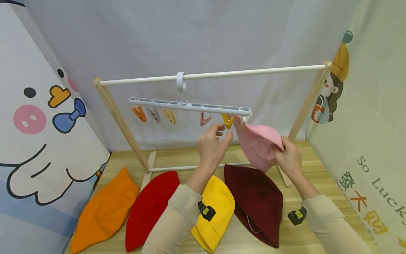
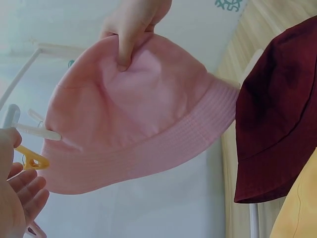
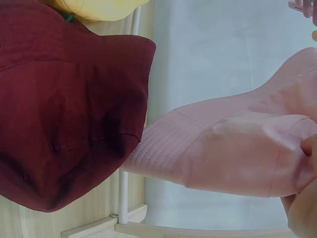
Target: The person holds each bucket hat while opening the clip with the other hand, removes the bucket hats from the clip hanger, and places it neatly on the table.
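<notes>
My right hand (image 1: 288, 157) grips a pink bucket hat (image 1: 258, 143) by its crown, thumb on the fabric, and holds it up at the right end of a pale grey hanger (image 1: 190, 106). The hat's other end reaches up to a yellow clip (image 1: 227, 121) and a white clip (image 1: 245, 117) on the hanger. My left hand (image 1: 214, 144) is raised right by the yellow clip, its fingers loosely bent and apart. In the left wrist view the clip (image 2: 33, 159) overlaps the edge of the pink hat (image 2: 143, 114), next to the left fingers (image 2: 29, 191).
The hanger hooks over a white rod (image 1: 253, 72) on a wooden stand. Orange (image 1: 139, 113), grey, pale yellow and pink clips hang along it. On the wooden table (image 1: 177, 155) lie orange (image 1: 106, 213), red (image 1: 153, 208), yellow (image 1: 217, 208) and maroon (image 1: 253, 204) bucket hats.
</notes>
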The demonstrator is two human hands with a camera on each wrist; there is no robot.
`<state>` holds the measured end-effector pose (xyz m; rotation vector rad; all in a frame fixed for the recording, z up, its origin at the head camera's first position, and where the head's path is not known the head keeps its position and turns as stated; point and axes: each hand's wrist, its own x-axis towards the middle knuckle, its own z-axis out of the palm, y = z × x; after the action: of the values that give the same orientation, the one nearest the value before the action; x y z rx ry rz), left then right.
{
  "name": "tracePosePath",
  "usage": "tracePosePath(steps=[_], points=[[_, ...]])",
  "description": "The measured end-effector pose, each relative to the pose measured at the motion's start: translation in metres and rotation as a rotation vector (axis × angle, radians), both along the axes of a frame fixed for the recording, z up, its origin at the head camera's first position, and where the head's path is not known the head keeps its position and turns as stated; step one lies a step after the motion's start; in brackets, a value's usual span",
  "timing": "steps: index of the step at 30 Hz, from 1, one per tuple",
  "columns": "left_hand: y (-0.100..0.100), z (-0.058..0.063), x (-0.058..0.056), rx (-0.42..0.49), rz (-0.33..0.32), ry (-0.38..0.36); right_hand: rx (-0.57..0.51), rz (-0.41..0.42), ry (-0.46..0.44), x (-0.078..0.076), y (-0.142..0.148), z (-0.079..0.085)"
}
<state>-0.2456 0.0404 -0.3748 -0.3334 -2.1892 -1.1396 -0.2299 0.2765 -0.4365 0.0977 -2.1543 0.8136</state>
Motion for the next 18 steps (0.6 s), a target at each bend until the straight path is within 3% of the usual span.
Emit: tracePosePath(steps=[18], points=[[0.003,0.001,0.008,-0.075,-0.11,0.183,0.014,-0.009,0.021,0.009,0.007,0.014]])
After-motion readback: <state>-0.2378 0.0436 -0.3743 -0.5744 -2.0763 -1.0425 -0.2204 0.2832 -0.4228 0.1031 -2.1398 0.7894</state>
